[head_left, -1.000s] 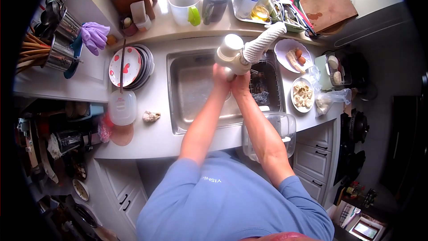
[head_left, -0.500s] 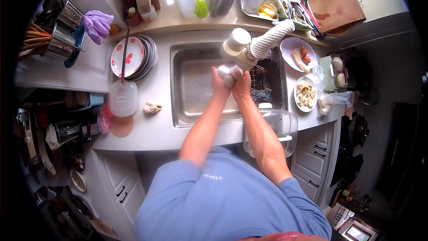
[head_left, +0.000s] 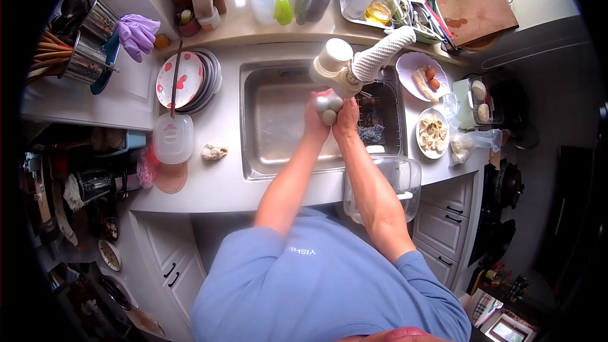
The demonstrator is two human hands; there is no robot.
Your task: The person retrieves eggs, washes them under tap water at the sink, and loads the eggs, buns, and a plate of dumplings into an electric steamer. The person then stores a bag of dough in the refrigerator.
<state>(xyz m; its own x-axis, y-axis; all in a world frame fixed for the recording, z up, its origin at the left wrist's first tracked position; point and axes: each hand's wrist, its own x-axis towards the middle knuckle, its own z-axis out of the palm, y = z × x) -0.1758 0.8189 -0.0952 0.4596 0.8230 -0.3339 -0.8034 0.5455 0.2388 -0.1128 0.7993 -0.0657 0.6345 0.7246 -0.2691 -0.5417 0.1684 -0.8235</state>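
Pale greenish-white eggs (head_left: 329,117), three of them showing, sit bunched between my two cupped hands over the sink (head_left: 272,171). My left hand (head_left: 314,119) curves round them from the left, and my right hand (head_left: 347,118) closes in from the right. Just above the hands is the white tap (head_left: 334,57) with its ribbed hose (head_left: 383,54), and its lower end overlaps my fingertips in this view. A wire rack (head_left: 380,111) fills the right side of the sink, with dark items and crumpled foil in it.
Right of the sink stand a plate with brown eggs (head_left: 433,78) and a bowl of pale food pieces (head_left: 433,133). A clear plastic bin (head_left: 392,183) hangs at the counter's front edge. Stacked plates (head_left: 183,82) and a lidded container (head_left: 174,139) are on the left.
The eggs have shifted within my hands, and a third one now shows clearly beside the other two. Both hands stay together below the tap.
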